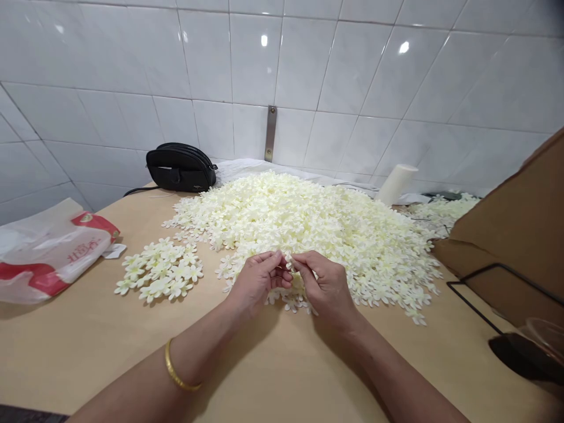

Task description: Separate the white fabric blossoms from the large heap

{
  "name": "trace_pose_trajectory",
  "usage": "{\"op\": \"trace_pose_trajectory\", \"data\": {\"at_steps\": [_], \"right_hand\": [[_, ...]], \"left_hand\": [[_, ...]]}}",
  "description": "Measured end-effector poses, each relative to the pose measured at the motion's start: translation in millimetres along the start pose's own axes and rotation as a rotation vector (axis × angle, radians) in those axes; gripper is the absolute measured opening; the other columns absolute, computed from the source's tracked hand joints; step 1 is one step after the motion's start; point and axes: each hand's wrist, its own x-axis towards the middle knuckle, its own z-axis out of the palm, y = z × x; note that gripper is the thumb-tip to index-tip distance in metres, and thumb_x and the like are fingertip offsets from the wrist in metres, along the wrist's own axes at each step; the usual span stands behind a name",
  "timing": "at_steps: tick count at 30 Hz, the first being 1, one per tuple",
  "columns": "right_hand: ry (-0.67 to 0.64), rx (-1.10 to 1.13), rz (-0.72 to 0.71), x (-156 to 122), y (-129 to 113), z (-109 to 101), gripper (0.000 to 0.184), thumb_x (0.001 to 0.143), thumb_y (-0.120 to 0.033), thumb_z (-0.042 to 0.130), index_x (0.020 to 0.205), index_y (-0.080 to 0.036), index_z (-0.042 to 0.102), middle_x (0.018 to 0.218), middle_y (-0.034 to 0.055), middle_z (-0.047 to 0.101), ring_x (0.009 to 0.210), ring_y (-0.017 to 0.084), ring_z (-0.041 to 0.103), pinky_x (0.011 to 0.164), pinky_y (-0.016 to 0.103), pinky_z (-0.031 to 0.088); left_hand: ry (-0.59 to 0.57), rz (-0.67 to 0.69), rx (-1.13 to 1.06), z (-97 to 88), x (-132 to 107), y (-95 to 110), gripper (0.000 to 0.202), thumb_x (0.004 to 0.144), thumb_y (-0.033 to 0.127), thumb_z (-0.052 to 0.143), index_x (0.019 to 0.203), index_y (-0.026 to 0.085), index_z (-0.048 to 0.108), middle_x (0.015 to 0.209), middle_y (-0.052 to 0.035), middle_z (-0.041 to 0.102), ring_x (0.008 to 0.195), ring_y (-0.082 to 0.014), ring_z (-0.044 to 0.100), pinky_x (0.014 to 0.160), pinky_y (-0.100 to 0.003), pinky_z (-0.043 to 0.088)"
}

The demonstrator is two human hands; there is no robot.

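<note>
A large heap of pale cream artificial flowers (286,205) spreads across the table in front of me. At its near edge my left hand (259,277) and my right hand (325,285) meet, fingertips almost touching. Between them is a small cream flower (288,261), partly covered by the fingers. Thumb and forefinger of my right hand pinch it. My left thumb and forefinger are pressed together beside it, also on the flower as far as I can see. A smaller cluster of the same flowers (163,270) lies to the left of the heap.
A white and red plastic bag (53,252) lies at the left, and a black pouch (180,167) stands behind. At back right is a white cylinder (395,183). A brown cardboard box (511,235) and a black wire frame (476,273) are on the right. A tiled wall (299,59) bounds the table.
</note>
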Motion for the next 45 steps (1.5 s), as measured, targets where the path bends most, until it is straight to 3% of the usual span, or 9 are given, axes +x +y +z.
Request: {"op": "trace_pose_trajectory", "data": {"at_steps": [7, 13, 23, 32, 45], "right_hand": [[-0.024, -0.12, 0.007, 0, 0, -1, 0.02, 0.081, -0.013, 0.039, 0.078, -0.016, 0.059, 0.067, 0.003, 0.056, 0.062, 0.013, 0.05, 0.057, 0.024, 0.039], [-0.05, -0.007, 0.016, 2, -4, -3, 0.018, 0.081, -0.016, 0.042, 0.084, -0.018, 0.06, 0.076, 0.0038, 0.059, 0.07, 0.014, 0.053, 0.065, 0.024, 0.041], [-0.041, -0.033, 0.072, 2, -5, -5, 0.021, 0.081, -0.017, 0.041, 0.072, -0.016, 0.059, 0.063, 0.0017, 0.055, 0.059, 0.012, 0.05, 0.057, 0.023, 0.039], [-0.056, 0.04, 0.055, 4, -7, -6, 0.018, 0.079, -0.018, 0.044, 0.076, -0.018, 0.062, 0.07, 0.003, 0.06, 0.065, 0.014, 0.054, 0.062, 0.024, 0.041], [-0.046, 0.142, 0.218, 3, -8, -6, 0.019, 0.079, -0.02, 0.045, 0.071, -0.015, 0.061, 0.064, 0.0015, 0.058, 0.06, 0.012, 0.051, 0.057, 0.022, 0.039]], "left_hand": [[-0.04, -0.022, -0.008, -1.0, 1, -5, 0.014, 0.066, 0.022, 0.063, 0.064, 0.011, 0.055, 0.056, -0.0012, 0.053, 0.051, -0.0092, 0.052, 0.049, -0.021, 0.043], [-0.042, 0.008, -0.013, -4.6, 3, -2, 0.012, 0.065, 0.02, 0.064, 0.065, 0.011, 0.056, 0.056, -0.0013, 0.054, 0.051, -0.0082, 0.052, 0.05, -0.019, 0.042], [-0.092, 0.016, 0.011, -3.6, 2, -4, 0.017, 0.068, 0.026, 0.062, 0.064, 0.011, 0.055, 0.057, -0.001, 0.055, 0.05, -0.0085, 0.052, 0.048, -0.02, 0.042], [-0.044, 0.029, 0.036, -4.0, 2, -2, 0.017, 0.064, 0.026, 0.065, 0.064, 0.011, 0.057, 0.056, -0.001, 0.054, 0.05, -0.0079, 0.052, 0.049, -0.019, 0.042], [-0.072, 0.017, 0.061, -4.5, 2, -3, 0.01, 0.067, 0.019, 0.062, 0.063, 0.01, 0.058, 0.056, -0.002, 0.056, 0.051, -0.0085, 0.052, 0.051, -0.02, 0.043]]}}
